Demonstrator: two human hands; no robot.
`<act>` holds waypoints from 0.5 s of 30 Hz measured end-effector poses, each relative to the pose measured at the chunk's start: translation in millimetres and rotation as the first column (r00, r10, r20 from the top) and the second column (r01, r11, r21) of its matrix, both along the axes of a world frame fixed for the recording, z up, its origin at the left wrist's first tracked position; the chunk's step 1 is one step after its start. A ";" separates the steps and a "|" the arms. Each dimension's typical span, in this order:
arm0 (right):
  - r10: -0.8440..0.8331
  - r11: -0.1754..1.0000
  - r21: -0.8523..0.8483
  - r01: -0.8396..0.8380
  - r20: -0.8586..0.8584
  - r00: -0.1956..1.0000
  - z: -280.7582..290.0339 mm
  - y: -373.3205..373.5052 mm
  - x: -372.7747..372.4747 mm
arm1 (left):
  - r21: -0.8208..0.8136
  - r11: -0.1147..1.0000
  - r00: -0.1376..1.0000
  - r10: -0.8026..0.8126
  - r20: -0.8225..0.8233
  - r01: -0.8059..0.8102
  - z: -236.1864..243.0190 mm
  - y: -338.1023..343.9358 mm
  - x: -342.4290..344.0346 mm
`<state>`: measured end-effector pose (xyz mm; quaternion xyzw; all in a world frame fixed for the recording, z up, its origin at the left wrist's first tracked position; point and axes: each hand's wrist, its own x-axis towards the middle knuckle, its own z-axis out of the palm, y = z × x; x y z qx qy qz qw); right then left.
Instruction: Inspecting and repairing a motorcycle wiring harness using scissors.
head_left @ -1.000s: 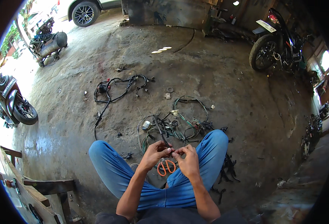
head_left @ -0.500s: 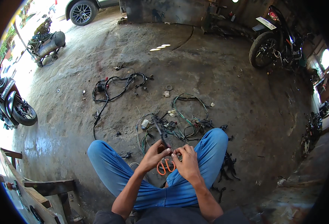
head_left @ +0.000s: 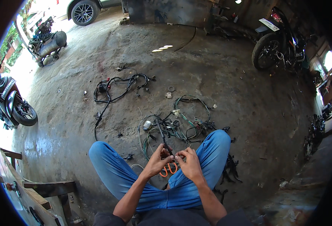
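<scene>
Between my knees, my left hand (head_left: 157, 162) is closed around the lower end of a black-wrapped wiring harness branch (head_left: 161, 130). My right hand (head_left: 189, 164) pinches at that same end, its fingertips almost meeting the left ones. What exactly the right fingers grip is too small to make out. Orange loop handles (head_left: 164, 173), apparently of scissors, show just below and between the hands; their blades are hidden. From my hands the branch runs up into a tangle of green and black wires (head_left: 184, 126) with a white connector (head_left: 147, 124) on the floor.
A second black wiring harness (head_left: 127, 88) lies farther off to the left. Dark scraps (head_left: 230, 169) lie beside my right knee. A wooden bench (head_left: 49, 187) stands at lower left. Motorcycles (head_left: 22, 113) (head_left: 267, 51), an air compressor (head_left: 52, 43) and a car wheel (head_left: 85, 13) stand farther out.
My left hand has shifted slightly down and right along the harness branch, closer to the right fingertips. The orange handles are now more covered by the hands.
</scene>
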<state>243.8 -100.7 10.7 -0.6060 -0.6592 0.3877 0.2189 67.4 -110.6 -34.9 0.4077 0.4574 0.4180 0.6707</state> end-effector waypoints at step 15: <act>0.002 0.972 0.233 -0.005 0.014 1.000 15.2 -2.9 -18.4 | 0.071 0.992 0.994 0.104 -0.046 -0.100 7.9 2.3 -2.0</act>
